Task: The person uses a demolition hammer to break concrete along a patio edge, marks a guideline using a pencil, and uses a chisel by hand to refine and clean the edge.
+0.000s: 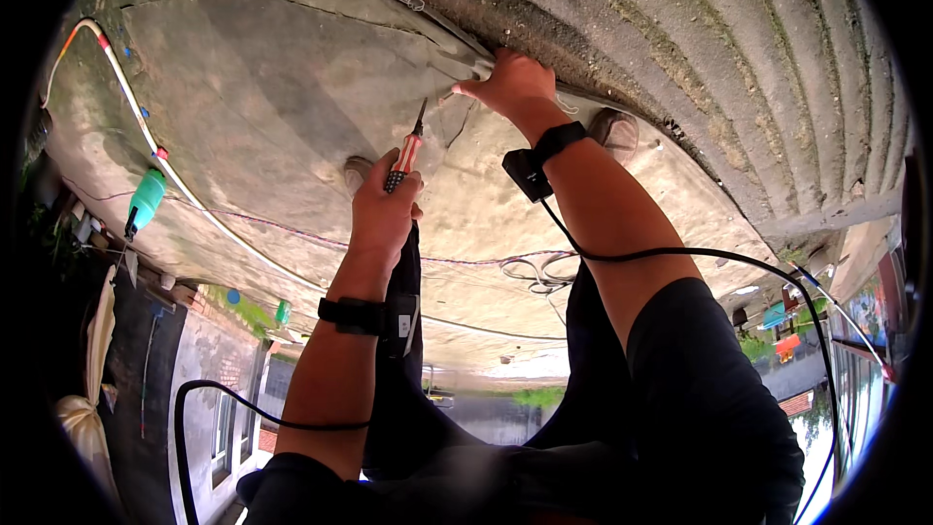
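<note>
My left hand (381,209) is closed around a slim pointed tool (412,151) with a red-and-white handle and a dark, tapering tip directed away from me. I cannot tell whether it is an awl or a screwdriver. My right hand (515,86) is bent over the far edge of a tan sheet (262,68) spread on the ground, its thumb stretched toward the left. The fingers seem to grip the sheet's folded edge, though their tips are partly hidden. The tool's tip is apart from the right hand, a little to its left.
Ridged concrete (719,68) borders the sheet at the far right. Large-looped scissors (539,274) lie between my legs. A thin red-and-dark cord (282,224) and a pale pole (194,190) cross the left side, near a teal bottle (148,200). Black cables (680,252) run from my wrists.
</note>
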